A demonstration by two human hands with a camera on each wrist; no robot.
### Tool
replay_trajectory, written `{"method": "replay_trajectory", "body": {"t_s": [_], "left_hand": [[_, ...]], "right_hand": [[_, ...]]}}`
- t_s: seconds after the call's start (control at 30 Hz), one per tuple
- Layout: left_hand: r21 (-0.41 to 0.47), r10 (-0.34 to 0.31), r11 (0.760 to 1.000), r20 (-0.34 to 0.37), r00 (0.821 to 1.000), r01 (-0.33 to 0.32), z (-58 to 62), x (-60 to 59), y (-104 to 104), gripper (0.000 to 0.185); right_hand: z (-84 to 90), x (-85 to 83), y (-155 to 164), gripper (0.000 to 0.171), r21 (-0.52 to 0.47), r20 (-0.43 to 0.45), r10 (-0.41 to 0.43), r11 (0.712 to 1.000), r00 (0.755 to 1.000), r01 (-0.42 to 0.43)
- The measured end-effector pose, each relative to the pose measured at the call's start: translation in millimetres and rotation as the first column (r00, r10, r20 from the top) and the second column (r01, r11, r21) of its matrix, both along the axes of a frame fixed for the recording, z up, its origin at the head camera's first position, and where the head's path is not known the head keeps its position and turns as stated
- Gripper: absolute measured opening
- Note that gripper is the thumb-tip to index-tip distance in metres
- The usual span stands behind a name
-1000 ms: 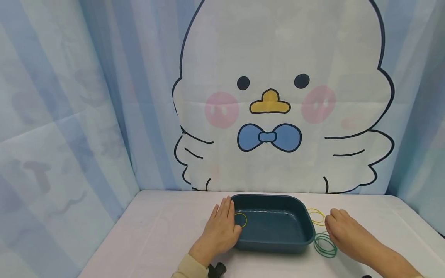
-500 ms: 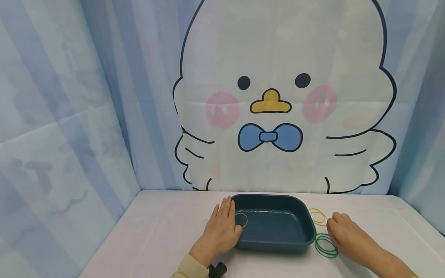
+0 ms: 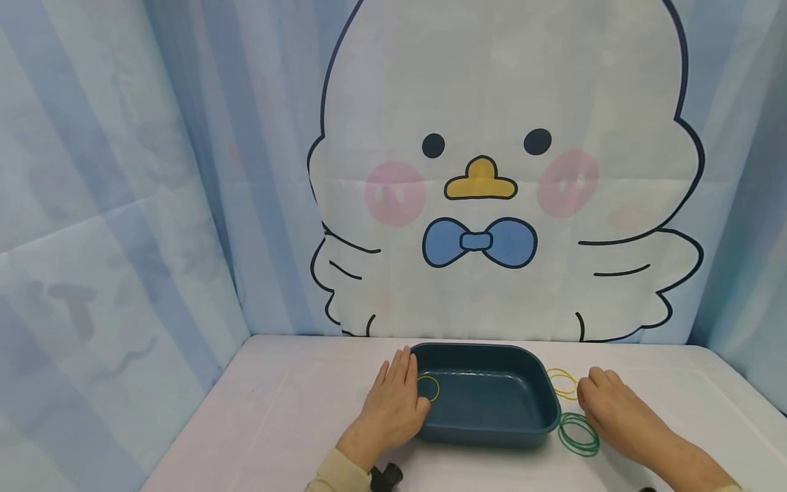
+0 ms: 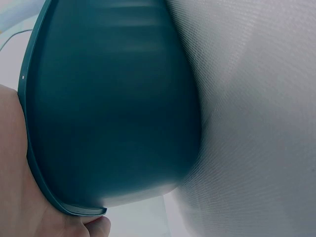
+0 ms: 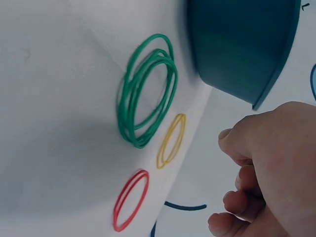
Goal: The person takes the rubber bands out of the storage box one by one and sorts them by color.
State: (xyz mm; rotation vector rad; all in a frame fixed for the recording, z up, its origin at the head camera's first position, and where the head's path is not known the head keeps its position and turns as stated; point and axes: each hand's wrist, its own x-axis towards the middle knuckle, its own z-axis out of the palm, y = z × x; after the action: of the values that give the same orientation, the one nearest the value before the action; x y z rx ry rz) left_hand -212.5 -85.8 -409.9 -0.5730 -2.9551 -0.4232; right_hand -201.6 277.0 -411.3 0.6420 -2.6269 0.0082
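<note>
Right hand (image 3: 615, 410) barely shifted, red band (image 5: 131, 200) head-hidden

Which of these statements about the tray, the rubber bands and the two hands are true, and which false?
1. One yellow band lies inside the teal tray. True.
2. The left hand rests against the tray's side. True.
3. The right hand grips the green bands. False: they lie on the table beside it.
4. The tray is red. False: it is dark teal.
5. A red band lies on the table. True.
</note>
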Motion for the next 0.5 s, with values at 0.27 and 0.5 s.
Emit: {"method": "replay_trajectory", "body": {"t_s": [0.27, 0.5], "left_hand": [[-0.003, 0.001, 1.0, 0.001, 1.0, -0.001, 0.9, -0.2, -0.2, 0.066], [-0.002, 0.001, 1.0, -0.001, 1.0, -0.001, 1.9, 0.2, -0.6, 0.066]], "right_hand": [[21.5, -3.0, -6.2, 0.025, -0.009, -0.01, -0.046, 0.999, 0.999, 0.046], [34.0, -7.9, -20.3, 0.021, -0.009, -0.059, -0.004, 1.0, 0.998, 0.003]]}}
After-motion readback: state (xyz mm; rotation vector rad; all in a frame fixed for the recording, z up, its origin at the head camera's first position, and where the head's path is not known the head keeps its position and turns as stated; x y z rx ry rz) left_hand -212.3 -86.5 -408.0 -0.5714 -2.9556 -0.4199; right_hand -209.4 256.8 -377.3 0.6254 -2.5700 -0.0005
